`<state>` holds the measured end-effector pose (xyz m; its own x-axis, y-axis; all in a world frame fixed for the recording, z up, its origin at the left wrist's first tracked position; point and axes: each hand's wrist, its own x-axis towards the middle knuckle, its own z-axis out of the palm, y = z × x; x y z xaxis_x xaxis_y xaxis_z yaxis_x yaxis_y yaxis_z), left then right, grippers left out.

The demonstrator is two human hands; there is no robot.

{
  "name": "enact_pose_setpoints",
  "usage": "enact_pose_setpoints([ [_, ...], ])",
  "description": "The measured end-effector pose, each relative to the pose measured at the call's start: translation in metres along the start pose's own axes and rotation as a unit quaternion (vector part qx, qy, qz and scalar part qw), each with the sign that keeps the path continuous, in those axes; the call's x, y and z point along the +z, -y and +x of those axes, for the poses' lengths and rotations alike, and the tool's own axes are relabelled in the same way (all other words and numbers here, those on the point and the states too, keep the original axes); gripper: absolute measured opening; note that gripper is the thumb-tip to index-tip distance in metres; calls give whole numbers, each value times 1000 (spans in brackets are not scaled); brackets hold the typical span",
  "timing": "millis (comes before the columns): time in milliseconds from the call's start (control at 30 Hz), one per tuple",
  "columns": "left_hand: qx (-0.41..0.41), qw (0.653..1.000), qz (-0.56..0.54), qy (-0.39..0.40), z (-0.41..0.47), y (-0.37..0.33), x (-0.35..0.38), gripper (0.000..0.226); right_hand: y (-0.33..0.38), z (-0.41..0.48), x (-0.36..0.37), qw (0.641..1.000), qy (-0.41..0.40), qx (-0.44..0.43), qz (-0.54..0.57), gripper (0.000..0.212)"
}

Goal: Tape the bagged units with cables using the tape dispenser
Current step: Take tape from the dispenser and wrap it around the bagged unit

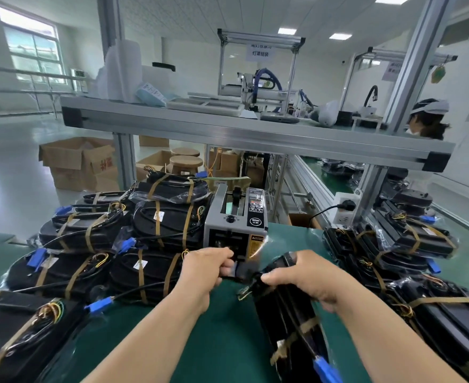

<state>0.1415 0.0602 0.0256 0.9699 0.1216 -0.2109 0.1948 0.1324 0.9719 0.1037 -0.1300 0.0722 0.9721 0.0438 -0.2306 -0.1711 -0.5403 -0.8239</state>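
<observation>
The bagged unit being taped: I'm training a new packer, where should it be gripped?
Likely its far end, from the right, as the right hand does. The bagged unit is long and points at the tape dispenser, so this puts that end by the outlet, leaving the left hand to pinch tape there.

We see the grey tape dispenser (234, 225) upright, slot facing us, a dark blurred strip (231, 272) at its mouth. One black bagged unit (291, 313), cable banded with brown tape, tilts on edge just before it; taped units (156, 225) pile either side.
</observation>
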Motion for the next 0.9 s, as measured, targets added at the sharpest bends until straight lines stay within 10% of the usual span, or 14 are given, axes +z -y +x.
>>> enact_pose_setpoints([
  [100, -83, 993, -69, -50, 20, 0, -4, 22, -4, -11, -9, 991, -24, -46, 127, 27],
  [467, -207, 948, -235, -64, 45, -7, 24, 19, -31, -24, 50, 924, -192, -185, 272, 63],
  [733, -48, 962, -231, -136, 14, -11, 26, 21, -23, -29, 48, 918, -228, -214, 243, 29],
  [900, 153, 984, -83, 20, -36, -20, 2, 22, -15, -26, 40, 928, -280, -165, 184, 17],
])
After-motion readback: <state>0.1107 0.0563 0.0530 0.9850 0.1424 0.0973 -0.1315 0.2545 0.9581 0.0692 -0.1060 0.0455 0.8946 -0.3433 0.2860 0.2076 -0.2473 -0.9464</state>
